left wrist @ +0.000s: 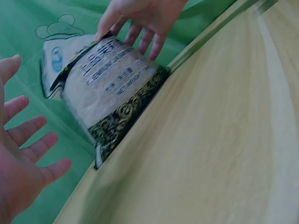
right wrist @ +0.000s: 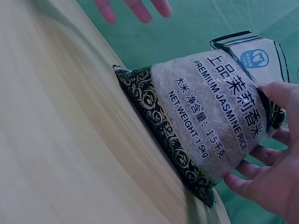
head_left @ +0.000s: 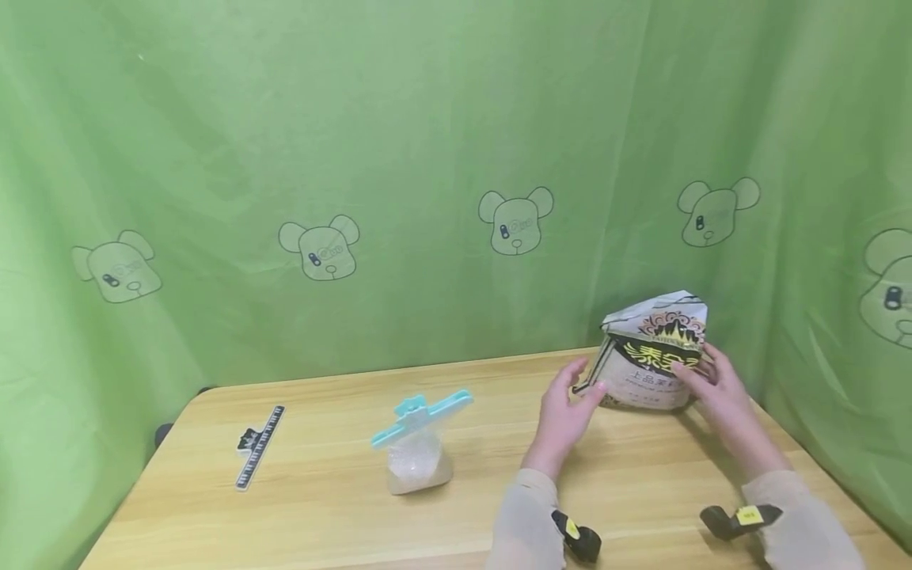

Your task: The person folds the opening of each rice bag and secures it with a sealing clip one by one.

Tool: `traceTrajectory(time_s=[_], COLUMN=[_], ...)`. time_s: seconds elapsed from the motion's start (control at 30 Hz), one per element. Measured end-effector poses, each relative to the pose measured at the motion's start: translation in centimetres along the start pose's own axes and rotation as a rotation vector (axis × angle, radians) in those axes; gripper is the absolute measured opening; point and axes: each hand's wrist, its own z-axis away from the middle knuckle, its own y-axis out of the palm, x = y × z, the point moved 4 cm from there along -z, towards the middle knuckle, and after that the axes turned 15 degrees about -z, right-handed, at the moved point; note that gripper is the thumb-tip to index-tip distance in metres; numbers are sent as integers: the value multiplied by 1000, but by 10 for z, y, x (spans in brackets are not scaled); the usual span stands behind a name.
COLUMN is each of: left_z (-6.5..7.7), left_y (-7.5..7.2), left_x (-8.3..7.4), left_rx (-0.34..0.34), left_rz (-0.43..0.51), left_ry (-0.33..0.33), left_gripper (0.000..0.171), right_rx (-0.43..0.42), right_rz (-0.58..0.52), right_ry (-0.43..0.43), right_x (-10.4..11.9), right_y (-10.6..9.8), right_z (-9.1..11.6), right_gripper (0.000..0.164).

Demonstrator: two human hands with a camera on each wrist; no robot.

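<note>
- On the table, far right by the green curtain, stands the plump bag, reading "PREMIUM JASMINE RICE" and "NET WEIGHT:1.5kg".
- My right hand grips its edge; my left hand, fingers spread, is apart, just beside it.
- Off to my left: a see-through, grainy pouch under a turquoise clip, then a black clip lying flat.

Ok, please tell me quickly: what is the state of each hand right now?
Left hand: open, beside the rice bag, holding nothing.
Right hand: closed, holding the rice bag by its side.
</note>
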Motion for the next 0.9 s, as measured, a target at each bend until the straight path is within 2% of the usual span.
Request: traceTrajectory(time_s=[0.13,0.27,0.43,0.7,0.9], left_z=[2,2,2,0,-1], left_y=[5,8,6,0,-7], left_x=[-3,-4,-2,-1,0], left_rx=[18,16,-16,-64,-131], left_rz=[-35,-70,-60,-43,-32], left_ry=[30,35,2,-36,-60], left_gripper=[49,53,56,63,69], right_rx=[29,49,97,154,208], right_rz=[-22,38,61,118,111], right_ry=[11,-8,-5,-11,-15], right_x=[0,1,2,8,13], right_y=[10,16,21,30,38], right_z=[3,4,6,7,11], right_gripper=[87,83,80,87,90])
